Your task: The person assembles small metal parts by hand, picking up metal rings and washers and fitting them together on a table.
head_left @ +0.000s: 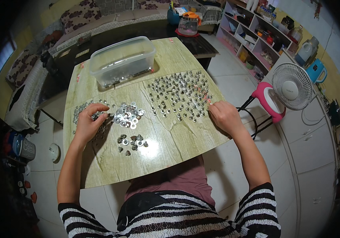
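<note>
My left hand [91,122] is at the left of the table, thumb and fingers pinched together. A small dark piece shows at the fingertips, too small to name. Beneath and around this hand lies a spread of small shiny metal pieces [81,108], partly hidden by it. Right beside it is a heap of flat round washers [128,115]. Nearer to me sits a small cluster of dark metal fasteners [132,143]. Many small screws [178,93] stand upright on the table's right half. At their right edge my right hand [225,116] has its fingers drawn together; whatever they hold is hidden.
The marble-patterned table [166,146] carries a clear plastic box [122,63] at its far side. A dark table [110,37] with a lidded jar [188,25] stands behind. To the right are a pink and white fan [291,87] and a shelf unit [253,35].
</note>
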Demonstrator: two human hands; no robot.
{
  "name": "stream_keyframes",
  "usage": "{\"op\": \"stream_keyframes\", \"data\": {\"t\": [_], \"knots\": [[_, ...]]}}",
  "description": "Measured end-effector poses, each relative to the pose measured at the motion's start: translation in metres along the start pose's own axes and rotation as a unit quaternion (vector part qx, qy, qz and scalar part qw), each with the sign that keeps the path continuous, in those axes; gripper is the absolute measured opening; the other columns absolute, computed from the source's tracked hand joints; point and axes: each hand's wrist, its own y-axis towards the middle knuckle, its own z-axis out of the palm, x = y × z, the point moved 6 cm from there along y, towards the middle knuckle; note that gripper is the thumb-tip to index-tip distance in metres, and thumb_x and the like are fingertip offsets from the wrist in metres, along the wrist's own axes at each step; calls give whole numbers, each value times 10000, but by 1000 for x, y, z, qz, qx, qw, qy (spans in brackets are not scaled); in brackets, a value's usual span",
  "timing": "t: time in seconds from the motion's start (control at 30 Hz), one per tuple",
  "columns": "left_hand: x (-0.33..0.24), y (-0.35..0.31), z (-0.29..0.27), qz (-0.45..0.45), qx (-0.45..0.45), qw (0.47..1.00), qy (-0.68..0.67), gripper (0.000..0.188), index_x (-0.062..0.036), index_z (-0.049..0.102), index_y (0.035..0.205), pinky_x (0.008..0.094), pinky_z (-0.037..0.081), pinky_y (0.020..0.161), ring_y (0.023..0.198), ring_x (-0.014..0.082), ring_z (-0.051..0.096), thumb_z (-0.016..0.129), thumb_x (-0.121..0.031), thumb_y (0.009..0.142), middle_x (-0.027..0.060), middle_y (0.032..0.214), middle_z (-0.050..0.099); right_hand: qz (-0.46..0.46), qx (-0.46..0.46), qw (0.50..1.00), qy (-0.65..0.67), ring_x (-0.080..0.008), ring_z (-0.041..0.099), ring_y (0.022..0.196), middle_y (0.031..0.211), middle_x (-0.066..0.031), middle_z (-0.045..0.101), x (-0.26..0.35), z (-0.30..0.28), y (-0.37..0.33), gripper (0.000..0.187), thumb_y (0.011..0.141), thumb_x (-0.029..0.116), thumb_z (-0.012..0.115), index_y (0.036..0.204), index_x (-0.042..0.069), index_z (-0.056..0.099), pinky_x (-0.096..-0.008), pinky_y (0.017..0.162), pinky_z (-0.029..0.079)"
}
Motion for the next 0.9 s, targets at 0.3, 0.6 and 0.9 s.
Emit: {"op": "stream_keyframes", "data": {"t": [0.3,0.6,0.9], "knots": [[-3,-7,-4,6,-2,1000,-6,150,-5,604,857,282,420,766,847,206,562,604,-60,717,98,889,593,46,12,996,73,-234,514,612,623,-71,494,-7,2,2,45,709,65,544,684,46,512,-336,559,426],[-17,-6,6,-12,13,999,-45,169,-13,611,883,288,406,799,885,189,550,604,-70,725,85,908,595,122,-82,960,237,-247,564,685,726,-88,584,28,-23,25,90,674,39,601,759,35,574,-318,619,455],[-47,-6,25,5,55,995,-80,192,-24,612,910,290,418,806,898,179,556,606,-87,729,80,923,597,41,40,918,393,-252,553,753,760,-79,570,125,10,78,105,720,115,580,814,67,575,-341,655,446]]}}
